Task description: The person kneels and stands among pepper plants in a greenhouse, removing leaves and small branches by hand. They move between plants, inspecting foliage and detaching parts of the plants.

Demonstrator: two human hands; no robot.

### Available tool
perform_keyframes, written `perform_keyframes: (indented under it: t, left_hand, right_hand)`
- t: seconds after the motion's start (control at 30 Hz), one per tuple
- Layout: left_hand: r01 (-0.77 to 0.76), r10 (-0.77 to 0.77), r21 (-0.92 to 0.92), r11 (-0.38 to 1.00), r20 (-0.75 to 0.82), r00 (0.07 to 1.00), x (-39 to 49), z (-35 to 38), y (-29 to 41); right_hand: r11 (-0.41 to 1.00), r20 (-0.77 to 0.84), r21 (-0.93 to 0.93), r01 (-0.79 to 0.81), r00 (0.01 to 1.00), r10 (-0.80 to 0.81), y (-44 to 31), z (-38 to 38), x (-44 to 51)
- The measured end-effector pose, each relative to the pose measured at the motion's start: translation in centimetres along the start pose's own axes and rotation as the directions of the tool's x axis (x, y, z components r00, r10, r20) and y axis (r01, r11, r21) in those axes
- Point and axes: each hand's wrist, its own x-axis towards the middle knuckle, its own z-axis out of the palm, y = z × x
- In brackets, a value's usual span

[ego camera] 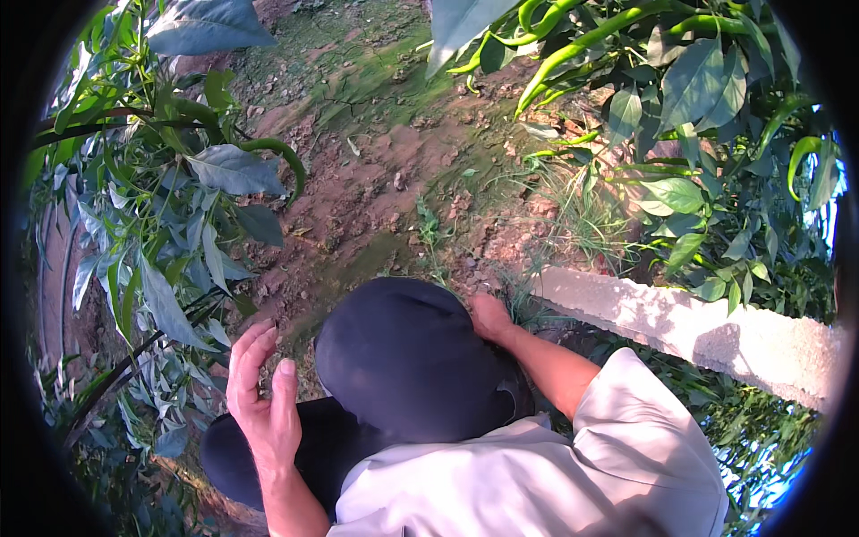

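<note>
My left hand (263, 386) is raised beside my bent legs, its fingers loosely curled and the thumb apart, with nothing in it. Close to its left grow the leaves of a pepper plant (161, 302). My right hand (491, 317) reaches down past the dark-trousered knee (402, 356), near the soil and some thin grass (520, 292). The knee hides its fingers, so I cannot tell whether they grip anything. Long green chili peppers (577, 50) hang from the plant at the upper right. Another curved green pepper (285, 158) hangs at the left.
A pale, rough concrete post (684, 329) extends from near my right hand to the right edge. Bare, clumpy soil (376, 174) with green patches runs between the plant rows. A small weed (429, 225) grows ahead of my knee. Thin dark hoses or stems (127, 359) cross the left foliage.
</note>
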Motion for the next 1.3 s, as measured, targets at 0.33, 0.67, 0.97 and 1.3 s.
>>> perform_keyframes:
  t: [0.33, 0.67, 0.97, 1.3]
  left_hand:
    - [0.001, -0.018, 0.084, 0.996, 0.206, 0.978, 2.4, 1.1, 2.3]
    - [0.438, -0.438, 0.083, 0.895, 0.347, 0.829, 1.6, 1.9, 2.0]
    - [0.594, -0.624, 0.203, 0.779, 0.350, 0.699, -6.9, -5.2, 5.7]
    - [0.594, -0.677, 0.325, 0.736, 0.391, 0.624, -13.5, -14.1, 13.6]
  right_hand:
    - [0.999, 0.414, -0.045, 0.014, 0.910, 0.006, 7.2, 6.2, -11.2]
    - [0.987, 0.570, -0.157, -0.036, 0.813, 0.121, -2.2, -6.5, -22.7]
    - [0.952, 0.470, -0.032, -0.306, 0.835, 0.284, -7.3, -12.3, -35.0]
    - [0.861, 0.383, 0.142, -0.488, 0.829, 0.406, -10.1, -15.9, -45.2]
